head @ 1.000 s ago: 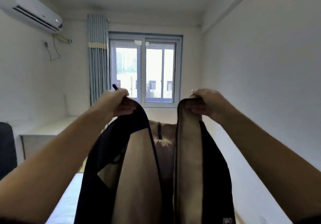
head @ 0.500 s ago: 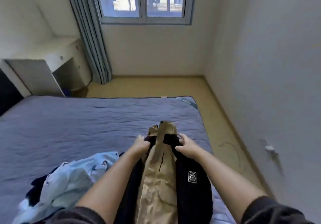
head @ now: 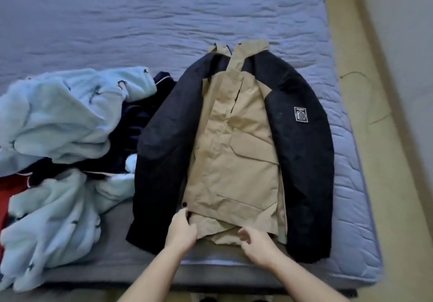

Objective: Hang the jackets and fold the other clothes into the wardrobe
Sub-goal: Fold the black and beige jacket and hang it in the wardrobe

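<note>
A tan jacket with black sleeves [head: 236,151] lies flat and front-up on the bed [head: 164,15], collar away from me and a white patch on its right sleeve. My left hand [head: 181,230] pinches the tan hem at the jacket's lower left. My right hand [head: 255,243] hovers just over the hem's lower right, fingers loosely curled, holding nothing. A pile of clothes lies left of the jacket: light blue fleece garments [head: 61,123], a dark navy garment [head: 138,118] and a bit of red cloth [head: 9,198].
The grey-blue quilted mattress stretches far beyond the jacket. A strip of yellowish floor [head: 365,114] runs along the bed's right side, next to a pale wall [head: 403,43]. The bed's near edge is right below my forearms.
The jacket, held up by its shoulders a second ago, now lies spread flat on the bed. Both hands have moved from the collar down to the hem.
</note>
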A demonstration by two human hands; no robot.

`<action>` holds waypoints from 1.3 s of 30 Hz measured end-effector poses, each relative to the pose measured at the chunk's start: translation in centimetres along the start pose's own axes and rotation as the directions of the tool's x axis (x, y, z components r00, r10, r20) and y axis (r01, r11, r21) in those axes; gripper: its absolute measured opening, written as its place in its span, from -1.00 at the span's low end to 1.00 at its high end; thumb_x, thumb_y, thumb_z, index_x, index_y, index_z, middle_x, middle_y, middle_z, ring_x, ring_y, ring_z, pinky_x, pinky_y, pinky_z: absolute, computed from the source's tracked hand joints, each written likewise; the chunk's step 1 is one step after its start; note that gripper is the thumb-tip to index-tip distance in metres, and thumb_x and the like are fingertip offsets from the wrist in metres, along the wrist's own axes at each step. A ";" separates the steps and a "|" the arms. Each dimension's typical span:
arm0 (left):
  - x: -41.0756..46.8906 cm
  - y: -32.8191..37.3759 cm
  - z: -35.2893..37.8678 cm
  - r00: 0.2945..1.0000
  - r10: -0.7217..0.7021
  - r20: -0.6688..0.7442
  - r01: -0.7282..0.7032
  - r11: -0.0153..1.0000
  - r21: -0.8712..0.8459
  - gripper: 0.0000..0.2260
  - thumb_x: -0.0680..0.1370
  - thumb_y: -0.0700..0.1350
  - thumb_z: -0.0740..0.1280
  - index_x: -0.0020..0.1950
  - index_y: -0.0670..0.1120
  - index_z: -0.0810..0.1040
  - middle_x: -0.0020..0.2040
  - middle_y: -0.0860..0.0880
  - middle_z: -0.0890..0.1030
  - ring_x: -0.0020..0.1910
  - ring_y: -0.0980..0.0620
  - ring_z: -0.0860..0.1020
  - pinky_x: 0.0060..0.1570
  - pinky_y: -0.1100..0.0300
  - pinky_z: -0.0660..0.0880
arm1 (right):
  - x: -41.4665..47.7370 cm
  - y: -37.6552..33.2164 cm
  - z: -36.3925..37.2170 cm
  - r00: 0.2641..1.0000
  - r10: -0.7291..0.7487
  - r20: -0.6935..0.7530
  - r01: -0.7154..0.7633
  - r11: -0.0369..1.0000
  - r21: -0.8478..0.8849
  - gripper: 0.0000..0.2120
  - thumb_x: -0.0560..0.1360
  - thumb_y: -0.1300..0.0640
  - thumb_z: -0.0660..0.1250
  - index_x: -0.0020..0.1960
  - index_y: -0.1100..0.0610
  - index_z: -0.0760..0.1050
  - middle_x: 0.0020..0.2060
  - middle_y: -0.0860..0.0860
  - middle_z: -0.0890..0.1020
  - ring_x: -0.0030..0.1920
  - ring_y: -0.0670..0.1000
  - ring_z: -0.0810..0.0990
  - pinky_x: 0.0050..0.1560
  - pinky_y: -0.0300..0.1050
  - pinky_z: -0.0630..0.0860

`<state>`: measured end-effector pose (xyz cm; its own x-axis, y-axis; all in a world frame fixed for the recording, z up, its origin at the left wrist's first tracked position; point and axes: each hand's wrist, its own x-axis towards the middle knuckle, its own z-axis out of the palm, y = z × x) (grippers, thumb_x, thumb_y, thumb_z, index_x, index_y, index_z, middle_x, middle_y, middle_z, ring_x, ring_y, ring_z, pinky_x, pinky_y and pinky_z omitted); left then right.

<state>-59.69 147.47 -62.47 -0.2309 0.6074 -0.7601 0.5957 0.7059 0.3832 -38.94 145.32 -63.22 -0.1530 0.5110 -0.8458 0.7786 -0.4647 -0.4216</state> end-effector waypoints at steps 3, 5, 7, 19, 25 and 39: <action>4.3 -1.0 1.0 0.991 0.051 -0.121 -0.053 0.998 -0.013 -0.37 0.56 -0.16 0.28 0.56 -0.11 0.06 0.50 -0.14 0.22 0.44 -0.11 0.27 0.36 0.05 0.27 | 3.9 0.2 1.7 0.983 -0.145 -0.116 0.145 0.989 -0.012 -0.70 0.52 0.24 0.16 0.17 0.05 0.53 0.09 -0.04 0.63 0.13 -0.06 0.55 0.17 -0.24 0.42; 7.4 -1.4 1.3 0.989 0.040 -0.145 -0.042 0.999 -0.011 -0.37 0.53 -0.12 0.32 0.54 -0.12 0.11 0.44 -0.18 0.32 0.37 -0.16 0.36 0.30 -0.01 0.37 | 6.1 0.0 2.0 0.965 -0.191 -0.178 0.199 0.980 0.026 -0.72 0.50 0.27 0.17 0.08 0.04 0.57 -0.01 -0.05 0.65 0.04 -0.08 0.57 0.07 -0.28 0.42; 9.3 -1.5 1.3 0.989 0.025 -0.147 -0.021 0.999 0.028 -0.61 0.52 -0.11 0.32 0.32 -0.15 0.41 0.19 -0.16 0.55 0.17 -0.15 0.51 0.09 0.05 0.48 | 7.7 0.1 2.2 0.961 -0.187 -0.204 0.205 0.976 0.071 -0.74 0.50 0.28 0.19 0.05 0.05 0.58 -0.05 -0.07 0.66 -0.01 -0.09 0.56 0.00 -0.33 0.38; 1.8 -1.6 7.7 0.625 0.752 -0.211 -0.645 0.649 0.403 -0.83 0.48 -0.02 0.25 -0.03 0.02 0.61 -0.22 0.12 0.53 -0.20 0.10 0.49 -0.20 0.22 0.33 | 6.7 -3.6 0.0 0.998 0.015 -0.065 0.040 0.641 0.767 -0.71 0.49 -0.01 0.38 0.16 0.06 0.46 -0.07 -0.07 0.58 -0.16 -0.12 0.54 -0.14 -0.17 0.47; 0.6 -1.5 9.0 0.772 0.583 -0.253 -0.609 0.792 -0.035 -0.90 0.51 -0.06 0.31 -0.13 -0.06 0.56 -0.19 0.07 0.51 -0.16 0.14 0.49 -0.14 0.32 0.43 | 8.3 -3.4 -1.2 0.972 0.076 -0.223 0.047 0.866 0.499 -0.90 0.41 0.34 0.20 -0.23 0.18 0.42 -0.36 0.13 0.40 -0.30 0.04 0.37 -0.32 -0.12 0.33; -1.0 3.9 7.0 0.990 0.134 0.034 -0.088 0.799 -0.595 -0.85 0.55 -0.27 0.32 -0.19 -0.12 0.59 -0.32 -0.09 0.61 -0.35 -0.01 0.60 -0.34 0.21 0.59 | 2.9 -1.2 -2.8 0.988 0.148 0.033 -0.130 0.714 0.688 -0.88 0.60 0.08 0.23 -0.08 0.10 0.45 -0.29 0.01 0.58 -0.34 -0.03 0.58 -0.32 -0.09 0.58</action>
<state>-51.75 147.03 -63.87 -0.1223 0.6838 -0.7194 0.0386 0.7275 0.6850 -38.57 149.41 -64.24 -0.0563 0.4122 -0.9093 0.1578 -0.8957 -0.4158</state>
